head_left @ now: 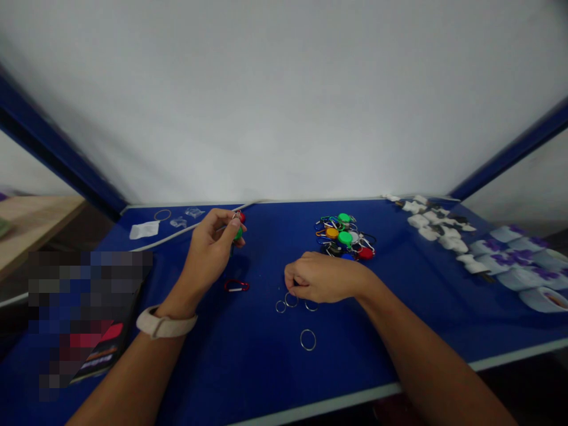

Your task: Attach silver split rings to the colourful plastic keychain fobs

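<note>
While the thumb and fingertips of the left hand (213, 245) pinch together in the head view, a green piece (238, 234) sits right at the end of that grip, with a red piece (241, 217) and a bit of metal showing just above it. The fingers cover much of these pieces, so how they join cannot be told. They are held above the blue desk (248, 378), left of its middle and toward the back edge.

The right hand (317, 277) is low over the middle of the desk, fingers curled downward. Whether its grip is clenched on something or released cannot be told, since the back of the hand hides the fingertips. Just below them lies a metal ring (291, 307), with a smaller ring (280, 312) beside it on the left and a partly hidden ring (311, 311) on the right; a larger ring (308, 350) lies apart, nearer the front edge. A red carabiner (236, 290) rests between the two hands, closer to the left one.

Behind the right hand, toward the back edge, is a pile of coloured reels (345, 238) with clips; the hand covers its near side. White parts (439, 225) stretch from the back-right corner, and white tubs (523, 278) with purple pieces line the right edge. Near the back-left corner lie a white packet (144, 230), clear bits (178, 222) and a thin hoop (162, 219). A pale cable (168, 238) runs from there, passing behind the left hand.
</note>
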`<state>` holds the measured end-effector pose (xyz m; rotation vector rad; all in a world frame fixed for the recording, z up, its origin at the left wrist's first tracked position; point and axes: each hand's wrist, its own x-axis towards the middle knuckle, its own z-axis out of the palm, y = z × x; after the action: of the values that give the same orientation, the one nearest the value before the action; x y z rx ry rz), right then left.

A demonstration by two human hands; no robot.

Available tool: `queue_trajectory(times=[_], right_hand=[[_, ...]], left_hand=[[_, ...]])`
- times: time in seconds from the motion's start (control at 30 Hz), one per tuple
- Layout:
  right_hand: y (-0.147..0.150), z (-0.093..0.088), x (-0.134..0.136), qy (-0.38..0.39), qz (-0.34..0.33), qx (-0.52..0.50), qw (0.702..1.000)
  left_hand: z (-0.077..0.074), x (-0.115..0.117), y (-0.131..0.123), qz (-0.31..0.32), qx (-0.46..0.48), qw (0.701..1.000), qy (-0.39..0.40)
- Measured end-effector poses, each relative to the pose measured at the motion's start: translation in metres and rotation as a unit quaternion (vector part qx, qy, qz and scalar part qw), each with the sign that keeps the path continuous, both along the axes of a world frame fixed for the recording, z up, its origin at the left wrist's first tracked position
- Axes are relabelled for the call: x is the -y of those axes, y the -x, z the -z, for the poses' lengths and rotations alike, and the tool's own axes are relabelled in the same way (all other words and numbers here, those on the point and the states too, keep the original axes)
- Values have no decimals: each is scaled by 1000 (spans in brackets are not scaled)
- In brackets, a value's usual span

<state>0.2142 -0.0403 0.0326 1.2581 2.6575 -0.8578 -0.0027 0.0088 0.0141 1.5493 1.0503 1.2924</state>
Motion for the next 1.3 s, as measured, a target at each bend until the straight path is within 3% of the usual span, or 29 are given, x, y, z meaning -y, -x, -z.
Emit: queue_trajectory(times=[0.2, 0.33, 0.5, 0.6, 0.9, 1.3], right_hand=[[-4, 8, -2, -46, 44, -23, 998], [-9, 13, -7, -88, 120, -87, 985], [-16, 20, -17, -141, 264, -205, 932], [-14, 25, -21, -146, 308, -270, 901], [10, 30, -11, -100, 246, -301, 916], [14, 31, -9, -103, 240, -339, 904]], left_hand=[[-2, 0, 0, 6, -18, 1000, 8], [-3, 2, 0, 31, -49, 998, 30], [-2, 4, 0, 79, -91, 991, 56], [-3, 6, 0, 104, -126, 985, 50], [-4, 9, -3, 166, -194, 966, 51], [-5, 9, -3, 161, -214, 963, 8]])
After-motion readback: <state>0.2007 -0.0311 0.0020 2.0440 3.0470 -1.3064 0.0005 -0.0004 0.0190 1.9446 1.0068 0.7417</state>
